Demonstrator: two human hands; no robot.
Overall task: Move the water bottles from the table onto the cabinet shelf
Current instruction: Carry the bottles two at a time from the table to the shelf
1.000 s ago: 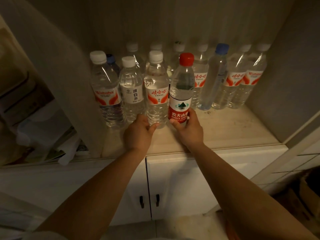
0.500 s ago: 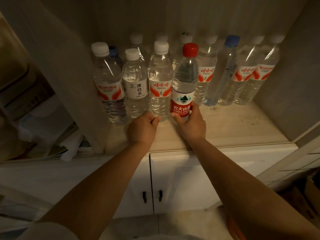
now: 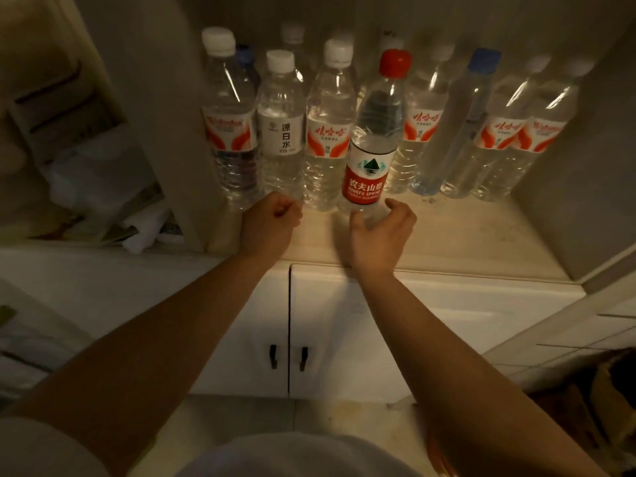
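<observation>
Several clear water bottles stand upright in two rows on the cabinet shelf (image 3: 464, 232). The front row ends with a red-capped bottle (image 3: 373, 146) with a red and white label. My right hand (image 3: 378, 235) curls its thumb and fingers round the base of that bottle, which stands on the shelf. To its left is a white-capped bottle (image 3: 328, 132), then a bottle with a white label (image 3: 280, 132). My left hand (image 3: 272, 218) is a closed fist just in front of these, holding nothing. A blue-capped bottle (image 3: 461, 125) stands in the back row.
A vertical panel (image 3: 165, 115) bounds the shelf on the left, with papers and clutter (image 3: 103, 180) beyond it. The cabinet's side wall (image 3: 578, 149) bounds the right. Below are two white doors (image 3: 344, 321) with dark handles (image 3: 273, 356). Bare shelf lies front right.
My left hand has come off the white-capped bottle and drawn back a little into a fist. My right hand stays at the red-capped bottle's base. The view has tilted downward.
</observation>
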